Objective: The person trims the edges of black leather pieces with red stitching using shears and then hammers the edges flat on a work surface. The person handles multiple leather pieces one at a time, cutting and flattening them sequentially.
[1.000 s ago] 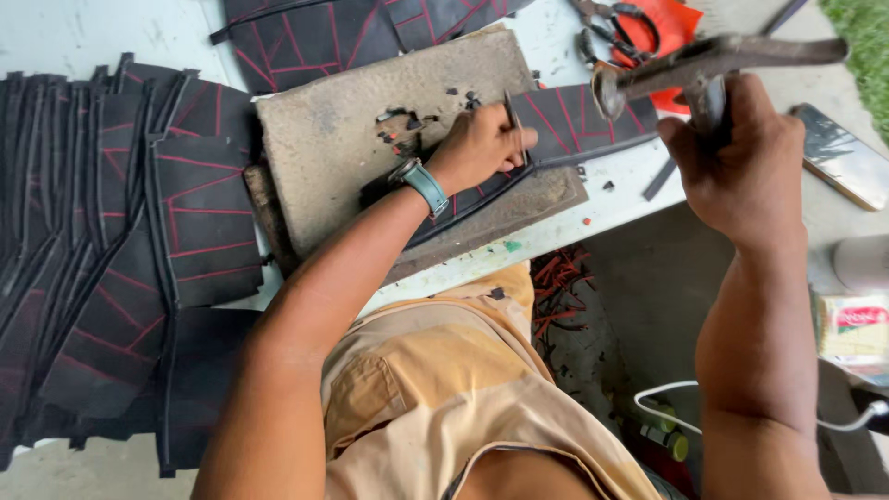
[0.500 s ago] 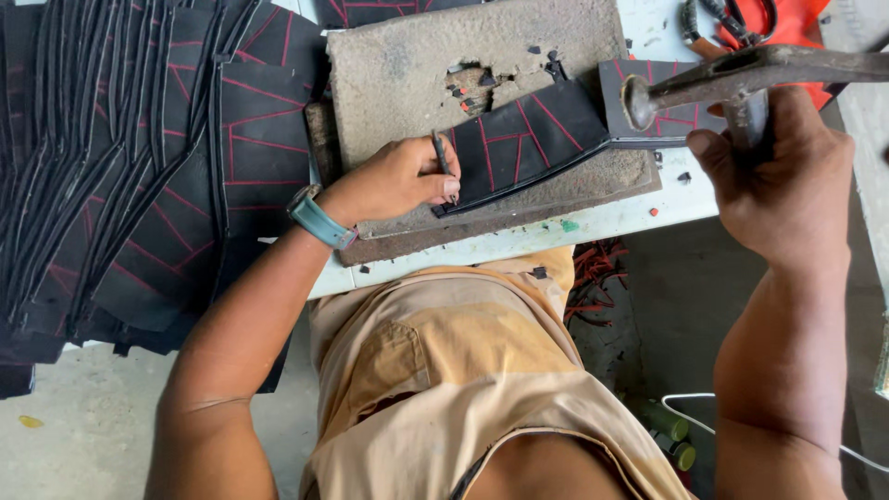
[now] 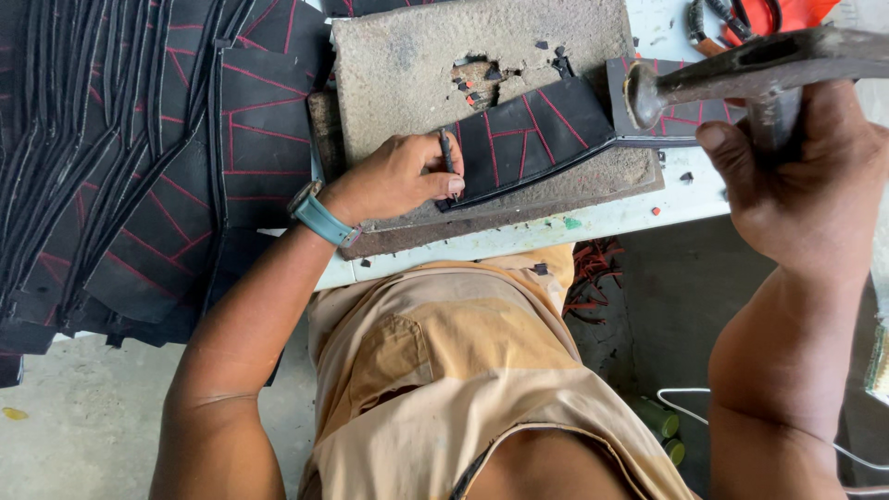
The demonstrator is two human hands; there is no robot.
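My left hand (image 3: 394, 176) holds a thin metal punch (image 3: 446, 148) upright on the edge of a black piece with red stitching (image 3: 523, 134). That piece lies on a worn grey block (image 3: 417, 65) on the white table (image 3: 611, 218). My right hand (image 3: 801, 176) grips a hammer (image 3: 732, 69), raised above the right end of the block, with its head pointing left over the black piece.
A large fanned stack of black red-stitched pieces (image 3: 139, 167) covers the table's left. Orange-handled scissors (image 3: 750, 14) lie at the top right. Small scraps litter the block and table. The grey floor (image 3: 56, 435) shows below, with green bottles (image 3: 662, 426) and a white cable (image 3: 852, 454).
My left hand has slid left along the black piece and now sets the punch at its near-left edge. The hammer stays raised in my right hand.
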